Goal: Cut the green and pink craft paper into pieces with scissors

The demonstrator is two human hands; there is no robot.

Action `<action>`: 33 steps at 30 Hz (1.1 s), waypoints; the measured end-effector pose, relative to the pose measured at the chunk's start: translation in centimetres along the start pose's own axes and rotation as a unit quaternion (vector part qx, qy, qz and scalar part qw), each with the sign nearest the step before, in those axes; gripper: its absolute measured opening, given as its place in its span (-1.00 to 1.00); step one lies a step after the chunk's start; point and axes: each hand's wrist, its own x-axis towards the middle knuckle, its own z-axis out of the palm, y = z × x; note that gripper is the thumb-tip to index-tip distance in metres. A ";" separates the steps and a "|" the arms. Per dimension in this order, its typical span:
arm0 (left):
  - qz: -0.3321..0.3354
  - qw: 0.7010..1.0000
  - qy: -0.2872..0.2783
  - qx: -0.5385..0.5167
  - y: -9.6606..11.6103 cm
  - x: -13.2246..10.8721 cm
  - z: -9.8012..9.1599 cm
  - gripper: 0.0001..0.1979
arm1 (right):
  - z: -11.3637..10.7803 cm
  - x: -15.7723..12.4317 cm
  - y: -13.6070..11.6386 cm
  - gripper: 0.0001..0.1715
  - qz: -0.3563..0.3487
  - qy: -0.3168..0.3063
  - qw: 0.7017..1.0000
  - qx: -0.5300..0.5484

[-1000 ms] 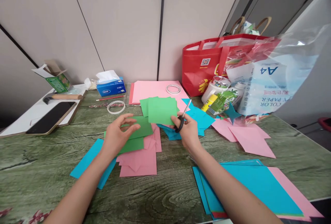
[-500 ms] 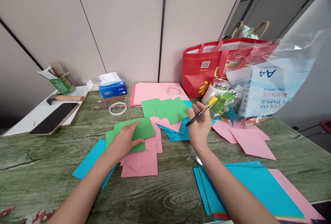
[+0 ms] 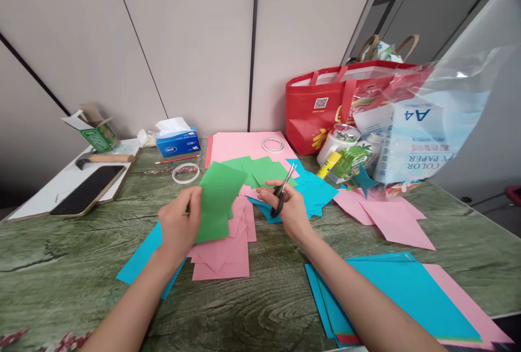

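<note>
My left hand [image 3: 177, 227] is closed on a green paper sheet [image 3: 215, 200], holding it lifted and tilted above a pile of pink paper pieces [image 3: 226, 249]. My right hand [image 3: 285, 211] grips black-handled scissors [image 3: 280, 197], blades pointing up and away, just right of the green sheet. More green squares [image 3: 260, 170] lie behind, on a large pink sheet [image 3: 244, 143]. Blue paper pieces [image 3: 315, 189] lie to the right of the scissors.
A green wood-grain table [image 3: 260, 308] carries a blue and pink sheet stack [image 3: 407, 292] at front right, pink triangles [image 3: 391, 216], a red bag [image 3: 321, 108], an A4 paper pack [image 3: 423, 135], tape rolls [image 3: 185, 173], a tissue box [image 3: 177, 140], a phone [image 3: 87, 189] and a hammer [image 3: 103, 158].
My left hand has lifted a green sheet off the pile. My right hand with the scissors has come back left and down toward it.
</note>
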 end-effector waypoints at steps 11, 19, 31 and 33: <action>-0.169 0.922 -0.073 -0.340 1.8 -0.5 0.2 -0.69 | 0.2 -0.5 0.0 -0.62 0.027 -0.059 0.997 0.038; -0.175 0.898 -0.139 -0.380 1.7 -0.4 0.8 -0.76 | 0.3 -0.6 0.3 -0.57 0.013 -0.012 1.000 -0.015; -0.268 0.756 -0.199 -0.563 1.3 -0.2 1.6 -0.72 | 0.9 -1.0 -0.4 -0.51 -0.005 0.038 0.998 0.040; -0.272 0.764 -0.195 -0.552 1.3 -0.2 1.5 -0.73 | 0.9 -1.1 -0.6 -0.56 -0.013 0.034 0.999 0.026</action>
